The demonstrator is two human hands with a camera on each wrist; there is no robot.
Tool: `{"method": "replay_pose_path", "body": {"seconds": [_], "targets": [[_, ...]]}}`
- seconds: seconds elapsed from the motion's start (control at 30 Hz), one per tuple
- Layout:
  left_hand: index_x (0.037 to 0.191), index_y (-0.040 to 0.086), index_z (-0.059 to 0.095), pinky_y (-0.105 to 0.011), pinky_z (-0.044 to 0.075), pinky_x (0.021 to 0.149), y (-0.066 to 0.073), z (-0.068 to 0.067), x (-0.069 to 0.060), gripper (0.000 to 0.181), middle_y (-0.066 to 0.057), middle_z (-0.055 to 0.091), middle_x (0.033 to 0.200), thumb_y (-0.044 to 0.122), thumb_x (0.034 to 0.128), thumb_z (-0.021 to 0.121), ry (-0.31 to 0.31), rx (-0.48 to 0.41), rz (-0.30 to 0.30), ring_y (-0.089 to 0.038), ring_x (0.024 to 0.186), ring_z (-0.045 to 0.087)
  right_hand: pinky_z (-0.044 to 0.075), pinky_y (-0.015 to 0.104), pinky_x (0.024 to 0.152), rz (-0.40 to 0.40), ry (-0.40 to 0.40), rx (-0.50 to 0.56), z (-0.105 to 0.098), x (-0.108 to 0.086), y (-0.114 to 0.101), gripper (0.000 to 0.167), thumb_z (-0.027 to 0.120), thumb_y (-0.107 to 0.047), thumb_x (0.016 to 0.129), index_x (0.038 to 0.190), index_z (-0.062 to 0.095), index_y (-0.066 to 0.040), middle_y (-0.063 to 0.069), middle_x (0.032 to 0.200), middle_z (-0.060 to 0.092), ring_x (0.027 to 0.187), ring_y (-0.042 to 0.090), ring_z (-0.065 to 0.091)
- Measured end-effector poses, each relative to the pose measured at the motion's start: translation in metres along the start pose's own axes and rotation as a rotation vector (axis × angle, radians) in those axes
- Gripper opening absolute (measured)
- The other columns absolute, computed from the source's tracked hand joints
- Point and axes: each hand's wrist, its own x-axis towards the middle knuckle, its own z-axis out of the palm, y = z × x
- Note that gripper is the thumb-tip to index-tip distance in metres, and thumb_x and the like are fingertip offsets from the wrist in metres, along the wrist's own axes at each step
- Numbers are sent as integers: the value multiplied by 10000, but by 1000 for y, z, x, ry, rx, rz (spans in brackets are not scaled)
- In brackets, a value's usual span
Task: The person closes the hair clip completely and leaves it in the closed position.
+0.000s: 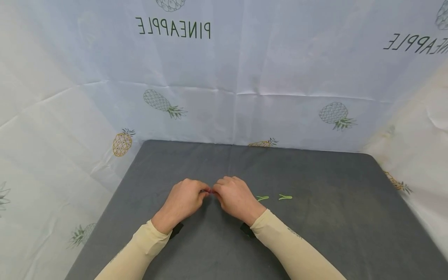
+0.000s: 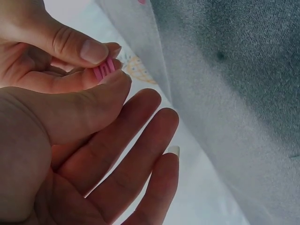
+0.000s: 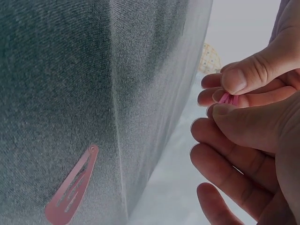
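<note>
Close together over the middle of the table, my left hand [image 1: 185,199] and right hand [image 1: 233,194] meet at a small pink snap hair clip [image 2: 104,69]. The left thumb and index finger pinch one end; its other fingers are loosely extended. At the other end, the right thumb and index finger grip the clip. Only a short slotted stretch of it shows between the fingertips. Another pink hair clip [image 3: 72,187] lies on the table in the right wrist view. To the right of the right hand lie two green hair clips [image 1: 262,198], with their arms spread apart.
The dark grey cloth-covered table [image 1: 332,233] has rounded far corners. A white curtain [image 1: 280,58] printed with pineapples and mirrored lettering hangs behind it and at both sides. Dark wrist devices [image 1: 247,230] sit under the wrists.
</note>
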Motion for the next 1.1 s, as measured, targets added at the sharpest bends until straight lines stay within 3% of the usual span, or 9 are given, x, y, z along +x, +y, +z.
{"method": "replay_pose_path", "body": {"seconds": [0.73,1.1], "targets": [[918,213,885,-209,403,496,-5,-3,0,166,46,781,789,61,918,818,24,58,51,-14,541,494,506,293,696,-19,6,12,-1,2,-3,54,819,-165,974,935,837,-197,-64,814,721,751,115,643],[947,228,893,-199,435,513,-8,-6,-3,186,33,821,860,58,895,836,35,45,40,-18,585,580,502,284,698,-31,20,32,0,2,-4,69,810,-150,978,932,835,-196,-70,816,717,759,113,639]]}}
